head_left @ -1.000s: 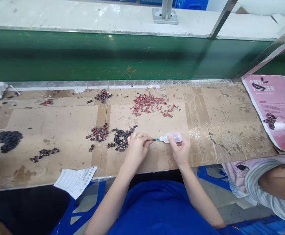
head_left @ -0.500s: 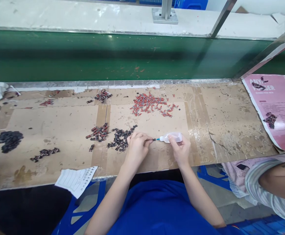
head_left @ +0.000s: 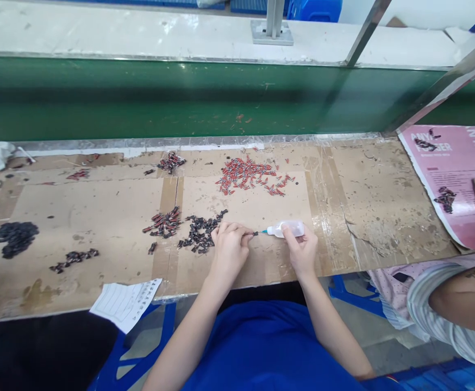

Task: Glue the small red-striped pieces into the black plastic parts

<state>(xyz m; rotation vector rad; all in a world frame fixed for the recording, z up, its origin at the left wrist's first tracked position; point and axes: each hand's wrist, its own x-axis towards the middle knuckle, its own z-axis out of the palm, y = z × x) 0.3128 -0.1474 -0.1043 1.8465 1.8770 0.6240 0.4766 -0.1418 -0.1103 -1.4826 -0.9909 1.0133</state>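
My left hand [head_left: 231, 247] pinches a small black piece [head_left: 255, 233] at its fingertips, just right of a pile of black pieces [head_left: 200, 232]. My right hand [head_left: 304, 251] is closed on a translucent squeeze bottle [head_left: 288, 228], which lies nearly level. The bottle's thin teal tip points left and reaches close to the black piece; whether they touch is too small to tell. Beyond my hands lies a spread of small red pieces [head_left: 243, 172]. Red and black pieces [head_left: 164, 222] form a pile left of the black ones.
Farther left are a dark pile [head_left: 16, 238] and a short row of black pieces [head_left: 74, 259]. A paper slip [head_left: 126, 304] overhangs the front edge. A pink sheet [head_left: 437, 179] lies at the right, near another person's arm [head_left: 466, 298]. A green belt [head_left: 160, 98] runs behind.
The view has shifted slightly. Both hands keep almost the same pose, with the bottle tip still close to the black piece.
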